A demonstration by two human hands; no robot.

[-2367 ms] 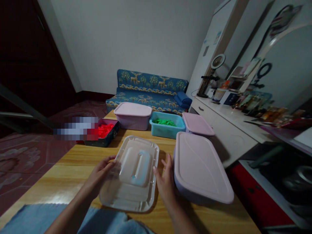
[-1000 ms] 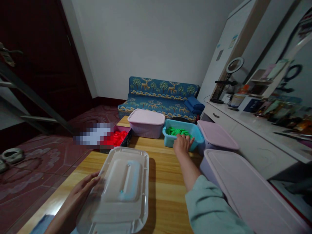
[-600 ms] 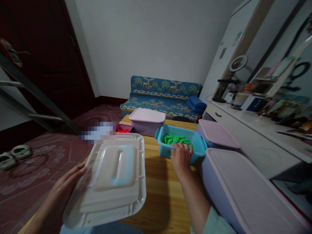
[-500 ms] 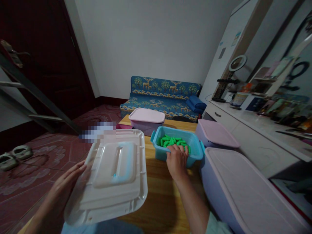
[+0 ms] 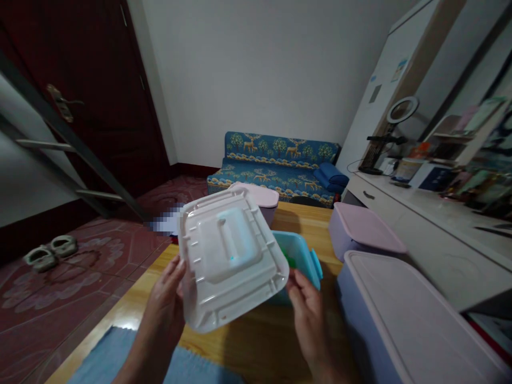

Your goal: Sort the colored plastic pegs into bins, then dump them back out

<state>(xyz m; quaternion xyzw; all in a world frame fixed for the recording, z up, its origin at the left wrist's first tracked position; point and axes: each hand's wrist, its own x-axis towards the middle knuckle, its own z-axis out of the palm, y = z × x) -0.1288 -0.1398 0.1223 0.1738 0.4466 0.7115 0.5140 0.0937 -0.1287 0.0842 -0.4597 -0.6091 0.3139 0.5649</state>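
A whitish translucent plastic lid (image 5: 230, 250) with a raised middle panel is held up and tilted over the table. My left hand (image 5: 168, 296) grips its left edge, with fingers behind it. At the lid's lower right corner, my right hand (image 5: 308, 306) has its thumb and fingers closed on the edge. Behind the lid stands a light blue plastic bin (image 5: 307, 250), largely hidden, with one side handle showing at the right. A few green pieces (image 5: 288, 258) are visible inside the bin.
Purple storage boxes with pink lids stand on the wooden table (image 5: 308, 216): one box (image 5: 264, 194) behind the lid, a second box (image 5: 364, 226) and a large box (image 5: 416, 314) at the right. A blue cloth (image 5: 108, 352) lies at the near left edge.
My right hand has left the blue bin's front rim and taken the lid's right corner. The lid has moved right and now covers much of the bin from view.
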